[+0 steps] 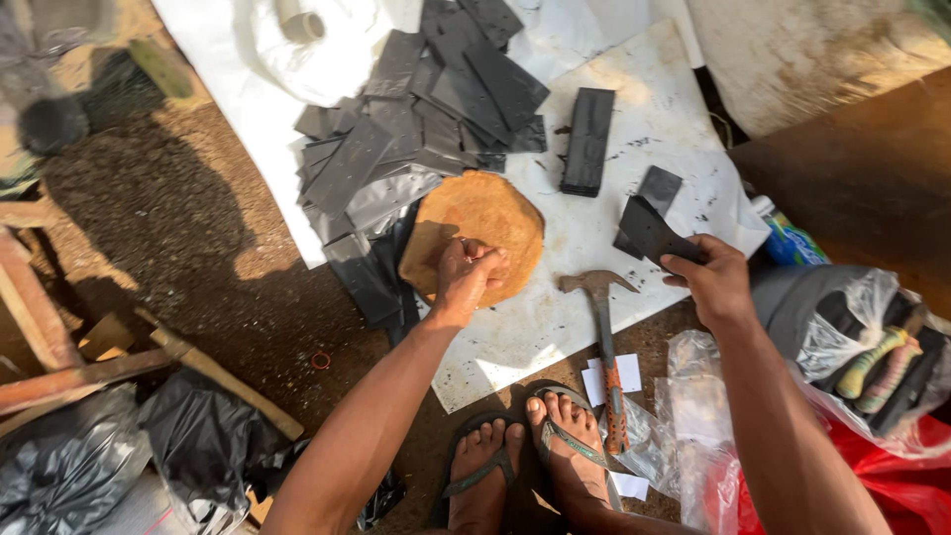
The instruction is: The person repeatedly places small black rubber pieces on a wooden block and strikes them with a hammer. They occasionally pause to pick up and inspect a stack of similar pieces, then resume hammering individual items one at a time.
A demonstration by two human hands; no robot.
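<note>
Head view, looking down past two bare arms to the ground: the right hand (pixel 715 280) has its grip pinched on one dark grey flat piece (pixel 651 231), held by its near right corner so the piece juts up and to the far left, tilted off the white sheet (pixel 634 129). The left hand (pixel 468 274) is curled into a loose fist over the near edge of the round brown disc (pixel 475 223), fingers pressed together; whether it holds anything small I cannot tell. The disc lies to the left of the held piece, near it but apart, so the left hand is the one already on it and the right must travel leftward to bring the piece over. One hammer (pixel 604 342) lies between the two hands, head far, orange-wrapped handle running near toward the feet. One black stack (pixel 587 141) sits on the far part of the sheet, long axis near to far, and one more flat dark piece (pixel 658 188) lies just behind the held one. The loose heap of grey strips (pixel 416 109) at far left is too overlapped to count. Two sandalled feet (pixel 525 461) stand at the near edge.
</note>
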